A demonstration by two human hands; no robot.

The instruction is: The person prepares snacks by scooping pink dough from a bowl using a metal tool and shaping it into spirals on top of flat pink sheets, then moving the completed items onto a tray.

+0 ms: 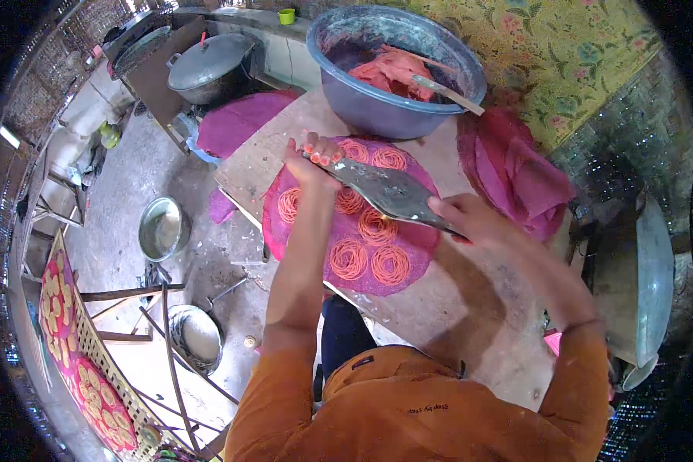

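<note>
A long, dark, flat paddle-shaped tool (385,192) spans the space between my hands, tilted down toward the right. My left hand (316,158) is closed on its far left end, with bits of orange dough on the fingers. Around its lower right end, my right hand (470,219) is wrapped. The tool hides part of a round pink cloth (300,242) beneath it. Coiled nests of thin orange dough strands lie on that cloth, among them one nest (349,259) at the near left and another nest (390,265) beside it. The tool's underside is hidden.
A large blue-grey tub (362,108) with pink-orange dough (393,73) and a wooden stick (458,98) stands behind the cloth. Crumpled magenta cloth (516,177) lies right. A lidded pot (212,65) is far left. Metal basins (162,229) and a rack of dough pieces (100,396) are lower left.
</note>
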